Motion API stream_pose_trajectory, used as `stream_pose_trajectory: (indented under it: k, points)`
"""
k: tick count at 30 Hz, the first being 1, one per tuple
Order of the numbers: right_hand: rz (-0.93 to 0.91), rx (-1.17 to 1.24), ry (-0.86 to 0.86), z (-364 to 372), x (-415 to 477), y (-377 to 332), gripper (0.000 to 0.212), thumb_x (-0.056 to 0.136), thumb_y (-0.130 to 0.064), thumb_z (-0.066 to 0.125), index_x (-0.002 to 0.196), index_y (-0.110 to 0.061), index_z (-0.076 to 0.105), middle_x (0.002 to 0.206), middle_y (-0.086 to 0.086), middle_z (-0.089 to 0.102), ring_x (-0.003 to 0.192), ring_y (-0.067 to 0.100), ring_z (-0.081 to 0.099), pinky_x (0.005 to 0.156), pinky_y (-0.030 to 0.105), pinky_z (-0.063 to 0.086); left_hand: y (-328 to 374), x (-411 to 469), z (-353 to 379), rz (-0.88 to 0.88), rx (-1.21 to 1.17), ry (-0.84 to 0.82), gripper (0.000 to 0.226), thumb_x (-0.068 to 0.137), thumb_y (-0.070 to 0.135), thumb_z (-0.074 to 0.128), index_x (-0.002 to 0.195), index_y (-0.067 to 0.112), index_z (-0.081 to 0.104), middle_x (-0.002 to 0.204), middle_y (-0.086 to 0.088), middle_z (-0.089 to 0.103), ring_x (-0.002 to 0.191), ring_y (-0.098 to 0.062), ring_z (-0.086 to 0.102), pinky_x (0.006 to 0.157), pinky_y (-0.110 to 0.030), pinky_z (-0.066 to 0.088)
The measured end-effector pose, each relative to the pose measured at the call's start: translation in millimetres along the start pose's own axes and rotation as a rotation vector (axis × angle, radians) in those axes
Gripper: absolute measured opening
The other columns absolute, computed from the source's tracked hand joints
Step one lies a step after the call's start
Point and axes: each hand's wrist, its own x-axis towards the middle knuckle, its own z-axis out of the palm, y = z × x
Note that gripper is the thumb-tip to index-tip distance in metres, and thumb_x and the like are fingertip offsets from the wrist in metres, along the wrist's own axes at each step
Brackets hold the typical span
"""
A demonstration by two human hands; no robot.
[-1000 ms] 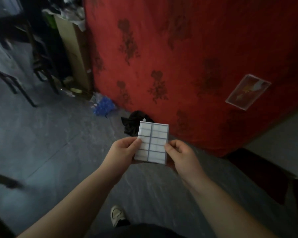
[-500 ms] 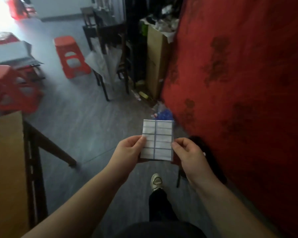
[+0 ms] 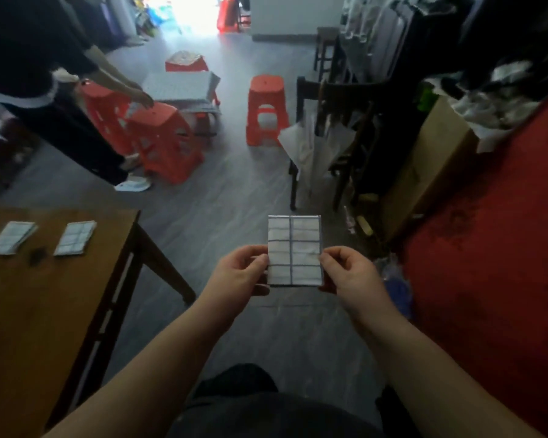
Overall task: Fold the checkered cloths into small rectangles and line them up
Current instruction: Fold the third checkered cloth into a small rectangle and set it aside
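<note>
Tabletop (image 3: 45,311) at 9 o'clock: 2 folded cloths (image 3: 75,238) side by side. Left hand (image 3: 238,273) grip pinches the held cloth (image 3: 295,248) at its 9 o'clock edge, right hand (image 3: 348,273) at 3 o'clock; cloth's mid-air. Should lay it next in row, edges parallel, w/o loosening folds.

Grey floor (image 3: 234,200), red stools (image 3: 268,109)

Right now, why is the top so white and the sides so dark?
Head view: daylight through the doorway burns out to white glare; the edges fall dim; the other person at left is smeared by blur; the checkered cloth pinched by the left hand and right hand looks fairly sharp.
</note>
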Motion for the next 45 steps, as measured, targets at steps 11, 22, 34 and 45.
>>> stream_pose_trajectory:
  k: [11, 22, 34, 45]
  points:
    - [0.025, -0.081, -0.19, 109.7, 211.2, -47.6, 0.012, 0.1, -0.014, 0.059, 0.096, -0.005, 0.066, 0.087, 0.01, 0.071, 0.079, 0.019, 0.066, 0.068, 0.033, 0.058, 27.4, 187.3, -82.9, -0.004, -0.082, 0.214, 0.013, 0.1, 0.014, 0.059, 0.109, 0.017, 0.067, 0.093, 0.001, 0.077, 0.078, -0.011, 0.071, 0.066, -0.029, 0.056]
    - [-0.022, -0.239, -0.368, 260.2, 405.5, -134.0, 0.016, 0.101, -0.017, 0.057, 0.101, -0.006, 0.067, 0.096, 0.017, 0.072, 0.085, 0.031, 0.069, 0.073, 0.039, 0.059, 89.9, 365.5, -224.4, -0.041, -0.177, 0.41, 0.01, 0.1, 0.014, 0.06, 0.104, 0.01, 0.068, 0.085, 0.003, 0.074, 0.072, -0.008, 0.068, 0.063, -0.028, 0.056]
    - [-0.015, -0.406, -0.743, 442.2, 594.1, -165.0, 0.014, 0.1, -0.016, 0.057, 0.094, -0.007, 0.067, 0.066, -0.006, 0.062, 0.056, 0.001, 0.057, 0.061, 0.025, 0.052, 89.3, 503.5, -351.1, -0.129, -0.329, 0.76, 0.012, 0.1, 0.017, 0.059, 0.104, 0.009, 0.067, 0.089, -0.003, 0.074, 0.078, -0.016, 0.069, 0.07, -0.035, 0.056]
    - [-0.117, -0.665, -1.233, 637.0, 675.7, -202.1, 0.015, 0.095, -0.023, 0.061, 0.084, -0.017, 0.068, 0.065, -0.007, 0.065, 0.061, 0.012, 0.058, 0.067, 0.038, 0.055, 86.2, 548.9, -443.5, -0.236, -0.6, 1.266, 0.008, 0.1, 0.017, 0.059, 0.096, 0.016, 0.066, 0.078, 0.005, 0.072, 0.074, -0.012, 0.068, 0.073, -0.04, 0.057]
